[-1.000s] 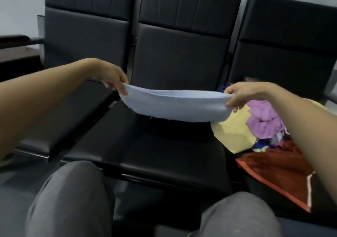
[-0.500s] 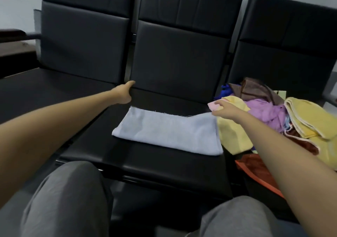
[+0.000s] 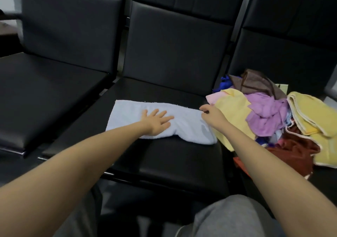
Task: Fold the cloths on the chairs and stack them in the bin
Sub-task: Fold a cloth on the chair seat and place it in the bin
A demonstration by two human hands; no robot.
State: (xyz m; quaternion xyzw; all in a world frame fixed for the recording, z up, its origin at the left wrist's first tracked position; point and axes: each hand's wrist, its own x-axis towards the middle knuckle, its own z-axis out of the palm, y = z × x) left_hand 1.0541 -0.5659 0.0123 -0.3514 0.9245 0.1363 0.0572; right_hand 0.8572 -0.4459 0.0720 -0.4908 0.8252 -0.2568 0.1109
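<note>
A pale blue cloth (image 3: 127, 114), folded into a long strip, lies across the middle chair's seat (image 3: 164, 160). My left hand (image 3: 156, 121) presses flat on its middle with the fingers spread. At the strip's far right corner my right hand (image 3: 211, 113) pinches the cloth's edge between thumb and fingers. A heap of unfolded cloths (image 3: 269, 116) covers the right chair: yellow, purple, brown, blue and dark red ones. No bin is in view.
The left chair's seat (image 3: 45, 98) is bare black leather. Three tall black chair backs (image 3: 175, 41) close off the far side. My knees in grey trousers (image 3: 235, 216) sit close to the middle chair's front edge.
The blue cloth went from hanging stretched between both hands to lying on the seat. My left hand moved from its far left corner onto its middle; my right hand stays at the right corner.
</note>
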